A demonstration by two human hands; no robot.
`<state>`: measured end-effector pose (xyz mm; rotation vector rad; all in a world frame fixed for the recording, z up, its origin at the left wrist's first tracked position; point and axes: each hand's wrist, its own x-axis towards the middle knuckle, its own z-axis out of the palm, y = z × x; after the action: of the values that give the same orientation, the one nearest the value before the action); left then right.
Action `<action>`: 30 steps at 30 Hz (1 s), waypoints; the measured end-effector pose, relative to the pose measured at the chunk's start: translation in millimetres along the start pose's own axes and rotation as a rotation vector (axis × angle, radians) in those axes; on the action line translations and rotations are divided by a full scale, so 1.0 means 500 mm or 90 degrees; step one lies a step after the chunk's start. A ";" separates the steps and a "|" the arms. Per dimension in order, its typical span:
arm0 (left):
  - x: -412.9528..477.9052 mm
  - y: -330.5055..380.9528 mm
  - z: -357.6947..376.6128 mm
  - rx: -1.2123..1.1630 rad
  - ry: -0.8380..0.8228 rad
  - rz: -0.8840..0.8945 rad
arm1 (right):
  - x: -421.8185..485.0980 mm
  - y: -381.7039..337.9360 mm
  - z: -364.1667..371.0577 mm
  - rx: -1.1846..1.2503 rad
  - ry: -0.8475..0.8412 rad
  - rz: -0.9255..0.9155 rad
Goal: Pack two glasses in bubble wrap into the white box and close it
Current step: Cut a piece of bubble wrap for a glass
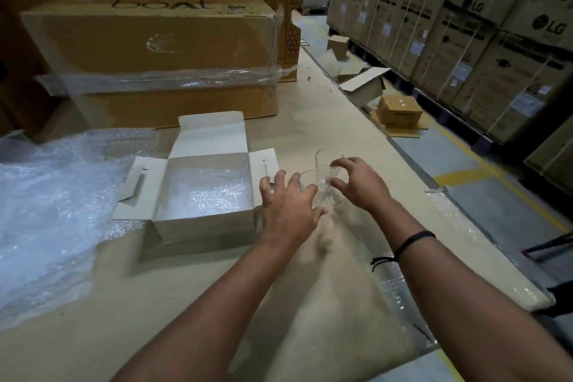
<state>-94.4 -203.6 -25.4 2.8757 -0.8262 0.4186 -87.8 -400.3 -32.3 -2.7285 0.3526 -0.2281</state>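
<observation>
A white box (204, 220) stands open on the table, all its flaps spread out, with a layer of bubble wrap (206, 192) lining its bottom. Just right of it two clear glasses stand upright: a nearer one (307, 180) and a taller-looking farther one (324, 161). My left hand (288, 201) hovers over the nearer glass with its fingers spread. My right hand (356, 183) reaches in from the right, fingers arched around the farther glass. Whether either hand touches glass is unclear.
A large heap of bubble wrap (46, 205) covers the table's left side. A big brown "boat" carton (155, 49) wrapped in film stands behind the box. Right of the table edge (412, 164) are floor cartons (400, 110) and stacked LG boxes (496, 40).
</observation>
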 end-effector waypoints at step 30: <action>-0.314 -0.371 -0.061 -0.370 0.180 -0.222 | -0.226 -0.317 0.182 0.267 0.052 -0.302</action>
<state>-129.7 37.3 -50.0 2.2824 -0.3154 0.4393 -143.2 -195.7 -66.4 -2.3460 -0.3002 -0.4799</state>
